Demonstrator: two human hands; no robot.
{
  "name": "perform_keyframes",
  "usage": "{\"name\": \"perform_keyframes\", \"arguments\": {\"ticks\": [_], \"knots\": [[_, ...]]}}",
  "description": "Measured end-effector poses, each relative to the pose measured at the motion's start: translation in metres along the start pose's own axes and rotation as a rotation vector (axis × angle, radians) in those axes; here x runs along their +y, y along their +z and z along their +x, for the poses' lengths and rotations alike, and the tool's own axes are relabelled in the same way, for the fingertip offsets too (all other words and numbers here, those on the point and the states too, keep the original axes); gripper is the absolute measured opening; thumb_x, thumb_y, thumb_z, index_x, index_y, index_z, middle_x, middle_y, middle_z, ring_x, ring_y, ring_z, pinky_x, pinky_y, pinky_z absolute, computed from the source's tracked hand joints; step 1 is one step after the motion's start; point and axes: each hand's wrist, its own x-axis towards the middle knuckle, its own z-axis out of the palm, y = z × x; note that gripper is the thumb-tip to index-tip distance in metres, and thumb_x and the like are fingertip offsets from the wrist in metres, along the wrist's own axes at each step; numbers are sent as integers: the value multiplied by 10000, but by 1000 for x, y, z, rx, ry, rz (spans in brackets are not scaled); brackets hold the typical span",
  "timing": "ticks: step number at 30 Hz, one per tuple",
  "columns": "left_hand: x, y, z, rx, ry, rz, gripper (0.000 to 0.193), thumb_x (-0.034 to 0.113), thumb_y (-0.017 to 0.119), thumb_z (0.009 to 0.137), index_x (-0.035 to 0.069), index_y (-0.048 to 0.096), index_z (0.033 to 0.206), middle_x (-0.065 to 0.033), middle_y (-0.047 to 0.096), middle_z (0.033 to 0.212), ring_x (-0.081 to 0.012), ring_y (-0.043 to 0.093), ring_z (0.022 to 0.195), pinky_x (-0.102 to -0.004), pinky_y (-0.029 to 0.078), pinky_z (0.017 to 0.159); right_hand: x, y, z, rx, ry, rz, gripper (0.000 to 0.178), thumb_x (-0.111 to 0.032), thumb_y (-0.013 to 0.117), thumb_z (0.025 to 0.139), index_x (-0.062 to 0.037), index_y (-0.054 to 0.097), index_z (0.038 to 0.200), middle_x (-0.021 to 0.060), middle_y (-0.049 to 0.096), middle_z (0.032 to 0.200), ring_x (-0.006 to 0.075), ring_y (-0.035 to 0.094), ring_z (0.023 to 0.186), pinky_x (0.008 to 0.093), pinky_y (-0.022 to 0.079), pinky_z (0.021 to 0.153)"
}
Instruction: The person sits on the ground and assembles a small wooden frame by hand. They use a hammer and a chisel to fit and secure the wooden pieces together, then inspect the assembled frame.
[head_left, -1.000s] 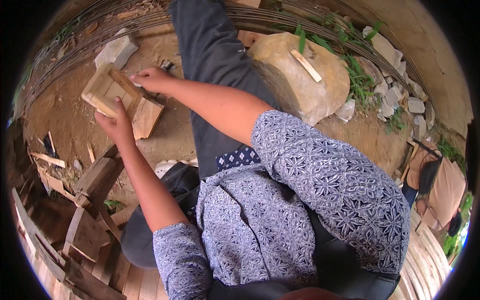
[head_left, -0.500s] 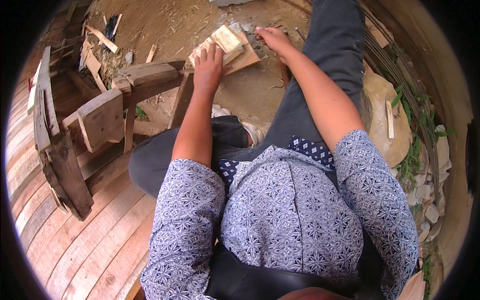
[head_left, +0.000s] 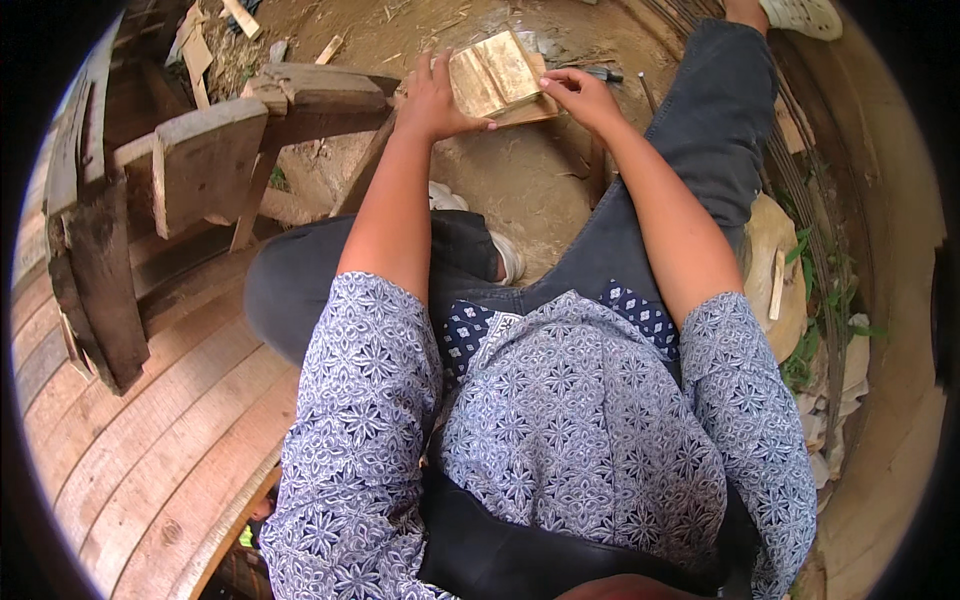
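Note:
A pale wooden block (head_left: 492, 72) with a groove across its face sits ahead of me, above a wooden board (head_left: 538, 112) that shows under its near right edge. My left hand (head_left: 432, 103) is round the block's left side, thumb along the near edge and fingers toward the far side. My right hand (head_left: 583, 98) is closed in a pinch, thumb and forefinger at the block's right edge; the other fingers curl under. Behind that hand a dark slim object (head_left: 605, 74) lies on the ground, its kind unclear.
A rough timber frame (head_left: 210, 165) stands at the left, beside a plank floor (head_left: 190, 460). My outstretched right leg (head_left: 690, 130) crosses the dirt ground. A large stone (head_left: 768, 255) with a wood strip (head_left: 777, 285) on it and long thin rods (head_left: 815, 210) lie at the right.
My right hand has moved from apart to the block's right edge. The left hand has shifted from lying on top to its left side. The block has turned, and the view has shifted.

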Motion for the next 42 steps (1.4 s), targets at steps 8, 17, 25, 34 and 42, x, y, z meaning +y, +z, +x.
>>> {"name": "perform_keyframes", "arguments": {"ticks": [8, 17, 25, 34, 42], "knots": [[6, 4, 4, -78, -95, -80, 1225, 522, 934, 478, 113, 381, 1492, -194, 473, 1444, -442, 448, 1305, -499, 424, 1075, 7, 9, -6, -57, 59, 188, 500, -344, 754, 886, -17, 653, 1250, 100, 698, 1048, 154, 667, 946, 298, 553, 819], [26, 2, 9, -123, -170, -141, 1164, 427, 942, 490, 79, 398, 1459, -196, 500, 1395, -464, 452, 1283, -528, 486, 1004, 1, -3, -10, 1, 118, 307, 488, -240, 755, 898, 14, 619, 1292, 78, 684, 1075, 125, 658, 920, 262, 548, 781], [31, 9, 8, -142, -200, -25, 1281, 504, 949, 454, 115, 332, 1507, -202, 451, 1448, -458, 402, 1331, -526, 383, 1101, 19, -2, -7, 31, 76, 242, 469, -206, 774, 877, -18, 633, 1284, 50, 689, 1009, 111, 632, 845, 255, 500, 711], [38, 1, 18, -222, -133, 14, 1329, 670, 860, 547, 116, 215, 1569, -104, 277, 1615, -363, 205, 1502, -628, 179, 1187, 16, -1, -11, 46, 106, 243, 440, -197, 772, 875, -32, 639, 1260, 87, 701, 1020, 136, 664, 873, 275, 549, 744], [35, -2, 19, -231, -119, -8, 1266, 597, 890, 561, 103, 265, 1546, -85, 380, 1567, -349, 281, 1478, -577, 221, 1193, 7, 1, -14, 49, 111, 146, 423, -226, 762, 871, -41, 653, 1236, 82, 711, 984, 139, 672, 854, 280, 549, 737]]}}
